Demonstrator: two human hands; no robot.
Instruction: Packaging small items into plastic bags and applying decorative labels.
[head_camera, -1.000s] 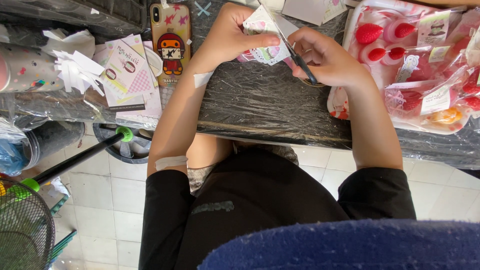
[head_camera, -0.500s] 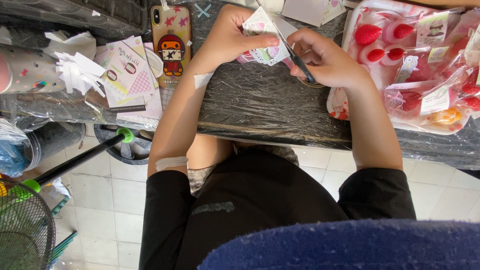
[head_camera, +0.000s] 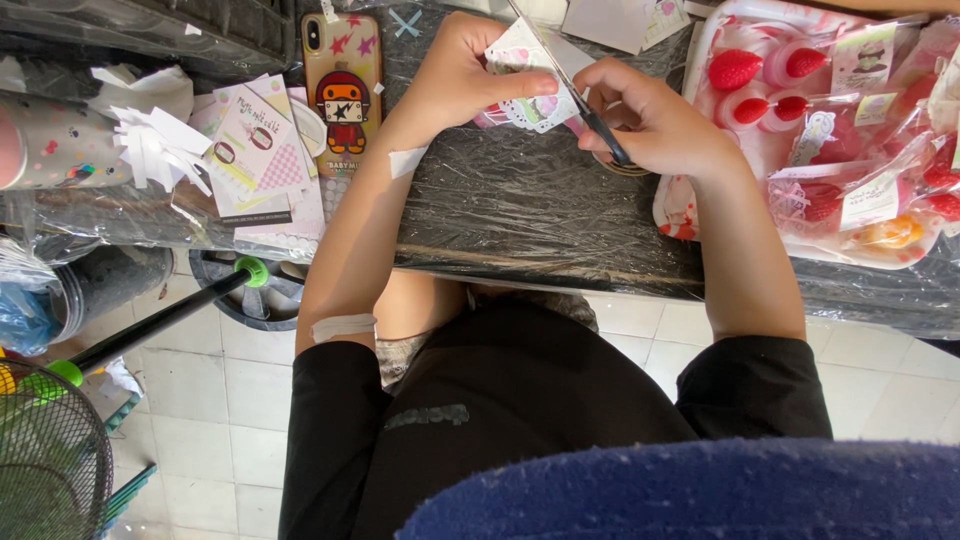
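From the head view, the left hand is pinching a small printed white paper cutout over the black plastic-wrapped table, while the right hand is gripping slim black-handled scissors, blades meeting the paper, near a tray of strawberry-topped packets.

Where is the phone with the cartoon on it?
In the head view, the phone in its yellow cartoon case lies on the black plastic-covered table, just left of the left hand, beside the pink paper cards.

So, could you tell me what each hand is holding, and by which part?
The left hand pinches a printed paper piece by its left edge; the right hand holds scissors by the handles.
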